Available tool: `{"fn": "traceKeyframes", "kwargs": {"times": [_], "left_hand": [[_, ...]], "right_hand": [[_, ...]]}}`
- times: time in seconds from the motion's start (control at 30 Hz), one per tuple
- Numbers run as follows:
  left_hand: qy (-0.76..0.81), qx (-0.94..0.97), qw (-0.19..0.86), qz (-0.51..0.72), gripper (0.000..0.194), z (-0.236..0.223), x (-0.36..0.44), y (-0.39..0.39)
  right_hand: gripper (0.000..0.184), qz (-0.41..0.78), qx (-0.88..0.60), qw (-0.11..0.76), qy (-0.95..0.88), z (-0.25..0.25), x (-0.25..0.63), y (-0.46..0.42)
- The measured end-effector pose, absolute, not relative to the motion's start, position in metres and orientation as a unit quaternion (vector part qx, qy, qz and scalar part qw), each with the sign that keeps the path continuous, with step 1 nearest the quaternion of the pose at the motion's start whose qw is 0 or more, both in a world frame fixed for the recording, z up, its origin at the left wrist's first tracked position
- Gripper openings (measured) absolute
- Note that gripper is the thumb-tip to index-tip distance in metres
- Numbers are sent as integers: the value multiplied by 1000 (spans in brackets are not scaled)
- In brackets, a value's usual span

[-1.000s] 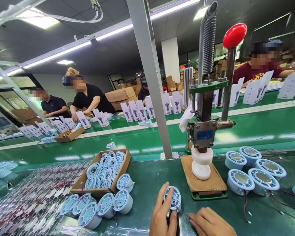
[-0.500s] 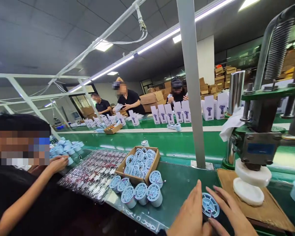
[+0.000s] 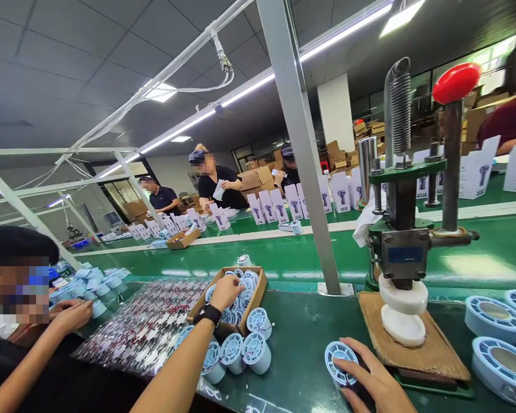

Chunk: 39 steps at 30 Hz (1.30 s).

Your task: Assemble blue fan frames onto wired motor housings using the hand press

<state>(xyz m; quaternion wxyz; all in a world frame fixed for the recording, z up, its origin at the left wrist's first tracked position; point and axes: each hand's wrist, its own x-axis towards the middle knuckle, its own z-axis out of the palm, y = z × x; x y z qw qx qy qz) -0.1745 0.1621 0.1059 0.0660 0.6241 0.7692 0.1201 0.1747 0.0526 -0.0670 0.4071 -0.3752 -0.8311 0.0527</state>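
Observation:
My left hand (image 3: pixel 226 293), with a dark watch on its wrist, is over the cardboard box (image 3: pixel 258 295) of light blue plastic rings (image 3: pixel 247 295). Its fingers are pinched on a ring among the pile. At the front of the green bench, my right hand (image 3: pixel 376 378) grips a light blue round plastic housing (image 3: pixel 340 362) with a spoked top, thumb and fingers around its side. Several similar housings (image 3: pixel 257 351) with small wires stand in front of the box, some partly hidden by my left forearm.
A hand press (image 3: pixel 402 252) with white round pads and a red-knobbed lever stands on a brown board (image 3: pixel 442 350). Larger blue housings (image 3: pixel 501 367) sit at the right. Left of the box lies a sheet of metallic parts (image 3: pixel 141 321). A co-worker (image 3: pixel 21 344) handles parts at left.
My left hand has left the housing and reached left into the box of rings. My right hand keeps the housing, now slightly further left in view. The view has turned right.

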Motion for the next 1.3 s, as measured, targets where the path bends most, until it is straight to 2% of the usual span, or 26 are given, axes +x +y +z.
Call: {"fn": "traceKeyframes", "kwargs": {"times": [0.2, 0.33, 0.43, 0.6, 0.7, 0.83, 1.0, 1.13, 1.23, 1.3], "left_hand": [[726, 640, 96, 233, 22, 128, -146, 124], [583, 753, 164, 259, 13, 88, -76, 58], [472, 830, 193, 224, 31, 45, -40, 24], [507, 806, 197, 236, 43, 10, -36, 25], [560, 772, 150, 261, 36, 1, -33, 23], [608, 740, 78, 276, 63, -16, -17, 7], [584, 755, 70, 289, 72, -26, -12, 3], [611, 719, 133, 302, 57, -20, -8, 7], [593, 689, 221, 353, 71, -10, 3, 8], [569, 703, 222, 363, 77, -2, 8, 8]], "right_hand": [[30, 120, -395, 409, -814, -48, 172, 43], [33, 180, -434, 400, -787, -30, 180, 30], [35, 202, -445, 385, -783, -26, 192, 18], [38, 189, -461, 381, -778, -32, 210, 2], [37, 164, -453, 395, -783, -38, 214, -2], [40, 139, -447, 403, -787, -44, 215, -3], [42, 142, -449, 421, -775, -50, 215, -6], [52, 164, -495, 449, -726, -53, 203, -10], [61, 174, -519, 451, -705, -53, 193, -11], [62, 162, -513, 445, -716, -54, 191, -12]]}}
